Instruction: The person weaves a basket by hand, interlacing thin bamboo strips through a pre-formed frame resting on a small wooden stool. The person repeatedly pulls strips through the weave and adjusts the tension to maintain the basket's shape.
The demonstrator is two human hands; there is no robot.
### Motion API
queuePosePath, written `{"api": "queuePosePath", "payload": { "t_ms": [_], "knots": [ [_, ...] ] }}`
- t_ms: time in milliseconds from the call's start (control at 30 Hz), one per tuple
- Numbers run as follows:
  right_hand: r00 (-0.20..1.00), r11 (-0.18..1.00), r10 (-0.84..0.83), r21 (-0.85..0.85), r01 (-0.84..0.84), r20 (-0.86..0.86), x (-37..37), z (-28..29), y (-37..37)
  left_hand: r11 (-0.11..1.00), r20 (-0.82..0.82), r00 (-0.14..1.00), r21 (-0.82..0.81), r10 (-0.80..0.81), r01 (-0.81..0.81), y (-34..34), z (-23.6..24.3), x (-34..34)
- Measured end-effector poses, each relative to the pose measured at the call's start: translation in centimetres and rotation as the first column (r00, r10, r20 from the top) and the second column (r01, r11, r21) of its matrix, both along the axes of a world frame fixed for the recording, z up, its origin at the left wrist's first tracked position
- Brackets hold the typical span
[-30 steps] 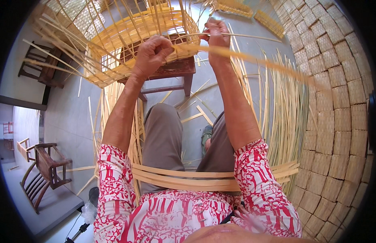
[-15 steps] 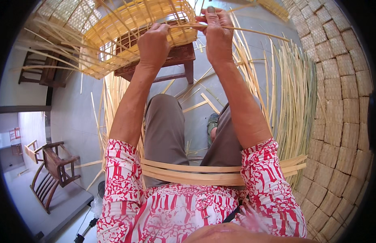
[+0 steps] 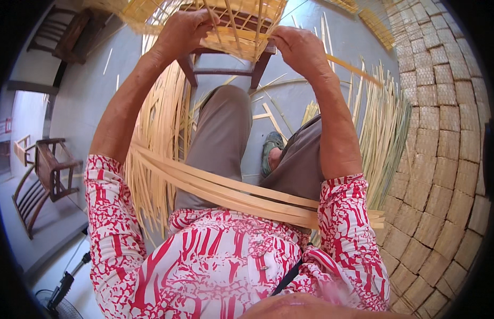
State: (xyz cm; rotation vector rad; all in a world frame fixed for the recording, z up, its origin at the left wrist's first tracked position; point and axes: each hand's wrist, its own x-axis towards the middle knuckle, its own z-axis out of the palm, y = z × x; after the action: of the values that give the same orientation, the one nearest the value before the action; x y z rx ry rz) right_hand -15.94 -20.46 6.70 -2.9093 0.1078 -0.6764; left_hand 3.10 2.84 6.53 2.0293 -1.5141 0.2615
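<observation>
A half-woven yellow bamboo basket (image 3: pixel 252 40) with open upright strips rests on a dark red wooden stool (image 3: pixel 223 72) beyond my knees. My left hand (image 3: pixel 185 34) is at the basket's near side, its fingers bent and pinched at one of the upright strips. At the basket's right corner, my right hand (image 3: pixel 302 50) is closed on a thin bamboo strip (image 3: pixel 358 70). The strip's loose end sticks out to the right, past my wrist. Across my lap lie several flat pale bamboo strips (image 3: pixel 220 194).
Long bamboo strips lie on the floor at left (image 3: pixel 164 117), with a greener bundle (image 3: pixel 385 133) at right. Woven blocks (image 3: pixel 438 149) line the right side. Wooden chairs (image 3: pixel 55 167) stand at left, a fan (image 3: pixel 63 292) at lower left. Another woven piece (image 3: pixel 377 26) lies far right.
The basket has turned and shifted, its long loose strips at left going out of view. My left hand has moved up and left, my right hand down and slightly right. My hands are farther apart.
</observation>
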Motion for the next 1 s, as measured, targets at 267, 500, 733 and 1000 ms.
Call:
{"api": "queuePosePath", "payload": {
  "t_ms": [267, 500, 733, 1000],
  "knots": [
    [0.993, 0.994, -0.059, 0.086, 0.068, -0.105, -0.7, -0.7, 1.5, 0.967, -0.018, 1.0, -0.255, -0.01, 0.005, -1.1, -0.8, -1.7],
    [0.996, 0.991, -0.087, 0.099, 0.088, -0.015, -0.4, -1.6, 0.9, 0.982, -0.084, 0.996, -0.187, 0.016, -0.031, -0.8, -0.8, -2.0],
    [0.995, 0.95, -0.057, 0.301, 0.081, -0.087, -0.1, -1.6, 0.2, 0.928, -0.086, 0.975, -0.3, 0.205, -0.222, -2.5, 1.2, -6.5],
    [0.999, 0.969, -0.043, 0.243, 0.05, -0.032, 0.0, -2.3, 0.2, 0.932, -0.411, 0.912, -0.336, -0.013, -0.138, -5.2, 3.0, -6.3]
  ]
}}
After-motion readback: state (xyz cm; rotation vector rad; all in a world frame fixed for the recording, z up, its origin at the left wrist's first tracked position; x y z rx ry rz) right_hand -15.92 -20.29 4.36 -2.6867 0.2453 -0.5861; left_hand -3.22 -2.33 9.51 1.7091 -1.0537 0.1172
